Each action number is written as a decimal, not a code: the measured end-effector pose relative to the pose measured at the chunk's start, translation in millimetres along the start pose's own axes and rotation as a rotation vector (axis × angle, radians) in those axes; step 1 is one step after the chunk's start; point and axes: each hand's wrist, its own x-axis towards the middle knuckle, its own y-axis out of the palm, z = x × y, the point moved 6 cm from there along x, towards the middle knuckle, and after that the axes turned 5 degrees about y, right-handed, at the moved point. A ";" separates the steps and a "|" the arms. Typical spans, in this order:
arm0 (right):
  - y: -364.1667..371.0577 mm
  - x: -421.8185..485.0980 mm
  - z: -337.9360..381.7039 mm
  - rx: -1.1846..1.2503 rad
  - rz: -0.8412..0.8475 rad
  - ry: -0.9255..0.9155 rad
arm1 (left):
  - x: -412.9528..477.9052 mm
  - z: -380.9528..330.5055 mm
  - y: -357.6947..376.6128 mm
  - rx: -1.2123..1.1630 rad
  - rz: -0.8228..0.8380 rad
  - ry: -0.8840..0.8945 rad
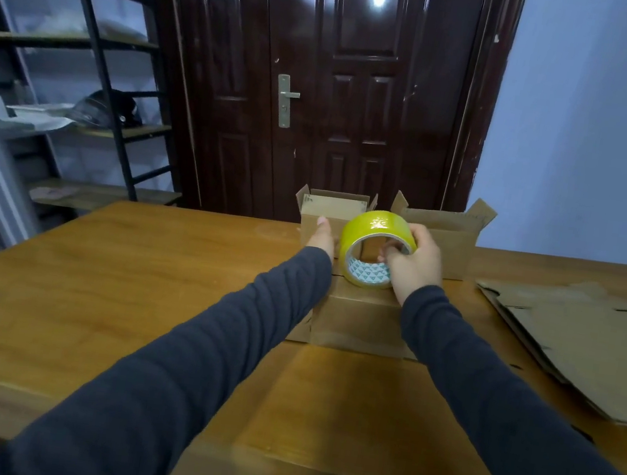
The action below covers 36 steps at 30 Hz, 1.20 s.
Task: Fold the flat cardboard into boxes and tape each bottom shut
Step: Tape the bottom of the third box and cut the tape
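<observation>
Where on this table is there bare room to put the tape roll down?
Widest bare wood: the table left of the middle box, out to its left edge. Also the near strip in front of that box, between the sleeves. Crowded: flat cardboard on the right, two open boxes along the far edge.

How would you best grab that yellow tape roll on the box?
Pinch its right wall between the open core and the outer face, coming from the right as the right hand does. The tape roll stands on edge on the cardboard box, hole facing the person, so the core is reachable.
</observation>
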 end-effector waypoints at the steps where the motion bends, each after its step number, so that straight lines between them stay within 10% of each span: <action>1: 0.6 1.0 -0.5 -0.021 0.008 -0.002 | -3.0 2.9 -0.7 0.019 -0.049 -0.025; 8: -1.2 8.0 -3.9 -0.132 0.098 0.010 | -2.4 15.0 2.7 -0.087 -0.100 0.031; 24: -39.0 23.7 22.6 -0.431 0.301 -0.154 | -5.0 15.3 -6.3 0.605 -0.198 0.384; 36: -82.0 17.5 4.0 -1.162 0.332 -0.236 | 5.6 19.2 -3.3 0.691 -0.173 0.425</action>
